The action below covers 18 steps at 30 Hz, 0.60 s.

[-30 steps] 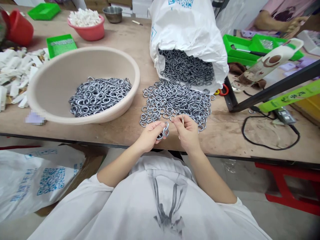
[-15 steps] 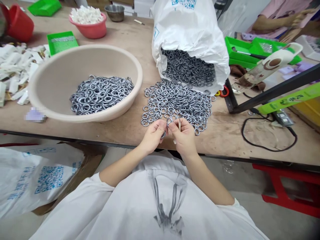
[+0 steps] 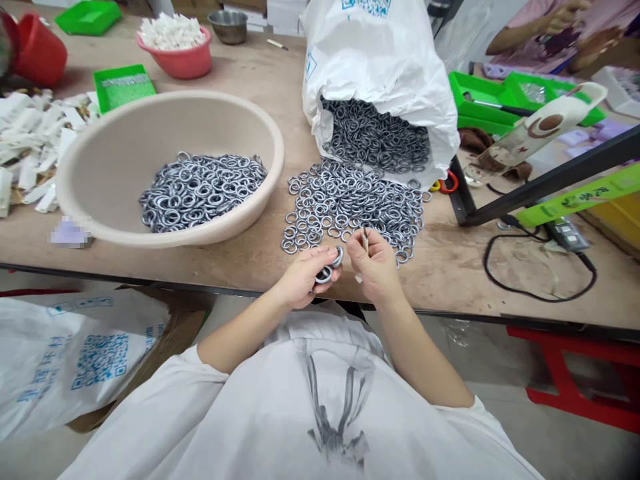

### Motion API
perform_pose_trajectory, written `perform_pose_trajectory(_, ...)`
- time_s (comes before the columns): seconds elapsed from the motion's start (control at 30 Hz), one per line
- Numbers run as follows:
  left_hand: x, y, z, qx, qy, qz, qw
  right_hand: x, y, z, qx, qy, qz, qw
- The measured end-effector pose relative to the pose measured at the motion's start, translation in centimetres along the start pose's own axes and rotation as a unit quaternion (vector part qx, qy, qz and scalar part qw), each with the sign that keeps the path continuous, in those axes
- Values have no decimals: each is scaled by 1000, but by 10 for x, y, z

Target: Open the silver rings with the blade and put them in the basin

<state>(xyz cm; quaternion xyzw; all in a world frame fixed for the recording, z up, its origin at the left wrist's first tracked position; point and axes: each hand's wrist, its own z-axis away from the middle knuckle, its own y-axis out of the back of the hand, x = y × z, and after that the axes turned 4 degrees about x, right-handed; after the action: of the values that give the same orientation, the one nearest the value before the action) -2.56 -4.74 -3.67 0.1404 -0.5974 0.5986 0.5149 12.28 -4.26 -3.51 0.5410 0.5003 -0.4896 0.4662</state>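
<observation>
Several dark grey metallic rings (image 3: 325,274) sit in my left hand (image 3: 306,275), its fingers curled round them and the thumb on top. To its right, my right hand (image 3: 374,265) is closed on a thin tool with a dark tip (image 3: 365,239); a pale end shows below the fingers, and its kind is not clear. The two hands are apart. Just beyond them a loose pile of rings (image 3: 360,200) spreads over the table, spilling from the mouth of a white sack (image 3: 380,60). More rings lie in the large beige basin (image 3: 110,160) at the left.
White pieces (image 3: 30,147) are heaped at the far left near a green tray (image 3: 125,90). A red bowl (image 3: 175,60) holds white parts. At right stand a black metal frame (image 3: 540,180), a bottle (image 3: 540,133) and a black cable (image 3: 540,297). Another person's hands (image 3: 570,17) are at upper right.
My hands have drawn apart: the right has shifted slightly right, away from the left. My left hand has turned so that the rings in it show more clearly.
</observation>
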Motion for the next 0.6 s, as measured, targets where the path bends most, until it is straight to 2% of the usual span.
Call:
perform_pose_trajectory(0.1,1,1,-1,5,-12,1,1000,-8,9,5,-62,68,106,990)
perform_pose_trajectory(0.2,4,3,-2,7,-8,-8,1000,-14,14,14,-127,132,214,959)
perform_pose_trajectory(0.37,2,5,-4,-4,-5,-21,1000,-14,13,17,-154,155,264,939)
perform_pose_trajectory(0.43,0,4,-2,-21,1,-37,999,-11,15,12,-143,146,263,943)
perform_pose_trajectory(0.53,9,1,10,-52,15,-95,994,-2,19,0,-65,109,236,963)
perform_pose_trajectory(0.6,30,0,24,-6,-27,-169,985,3,23,-7,-15,83,210,974)
